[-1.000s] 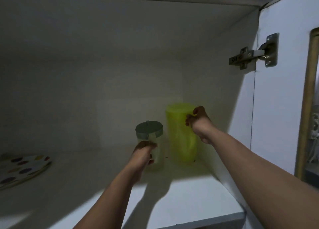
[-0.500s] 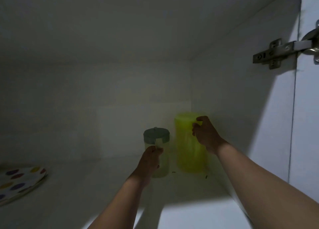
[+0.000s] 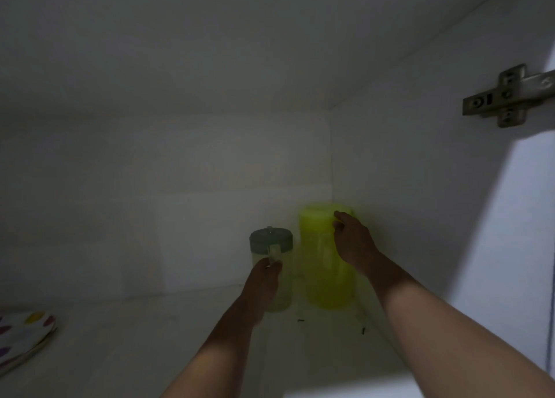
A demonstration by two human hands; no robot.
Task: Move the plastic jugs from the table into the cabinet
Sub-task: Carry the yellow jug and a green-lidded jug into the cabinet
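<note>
Two plastic jugs stand side by side on the white cabinet shelf (image 3: 150,343), deep in the back right corner. The smaller clear jug (image 3: 271,247) has a grey-green lid, and my left hand (image 3: 264,280) is closed around its handle. The taller yellow-green jug (image 3: 322,265) stands to its right, close to the side wall. My right hand (image 3: 353,241) grips its upper rim and handle side, and hides part of it. Both jugs rest upright on the shelf.
A stack of white plates with coloured dots (image 3: 24,334) lies at the shelf's far left. A metal door hinge (image 3: 504,97) is fixed high on the right wall. The cabinet's inside is dim, with a lit strip at the front edge.
Both hands have carried the jugs deeper toward the back right corner. The view has moved further into the cabinet, and the open door has slid out of sight.
</note>
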